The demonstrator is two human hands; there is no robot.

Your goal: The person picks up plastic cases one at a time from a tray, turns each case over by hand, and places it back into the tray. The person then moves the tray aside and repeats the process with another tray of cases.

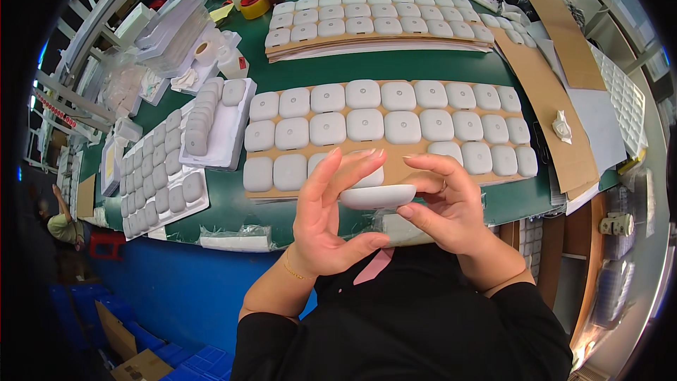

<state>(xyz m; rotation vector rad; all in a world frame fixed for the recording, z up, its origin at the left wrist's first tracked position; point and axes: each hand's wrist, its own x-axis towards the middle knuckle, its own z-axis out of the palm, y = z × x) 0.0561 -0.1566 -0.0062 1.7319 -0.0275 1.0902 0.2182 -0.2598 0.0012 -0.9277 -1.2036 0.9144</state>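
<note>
A white, rounded, square plastic case [377, 197] is held up edge-on in front of my body. My right hand [446, 204] grips its right end, thumb underneath and fingers at the far side. My left hand [328, 215] curves around the left end with thumb and fingers spread apart. Whether its palm or fingers touch the case cannot be made out. Beyond my hands, rows of similar white cases lie on a brown cardboard sheet [412, 164], with a bare patch of cardboard in the nearest row. My fingers hide part of that row.
Another stack of cardboard [381, 41] bears more cases at the back of the green table [352, 69]. At left stand a white foam tray [238, 123] and a panel of grey cases [159, 162]. A tape dispenser [255, 3] and bottle [231, 62] sit behind; cardboard strips [543, 106] lie right.
</note>
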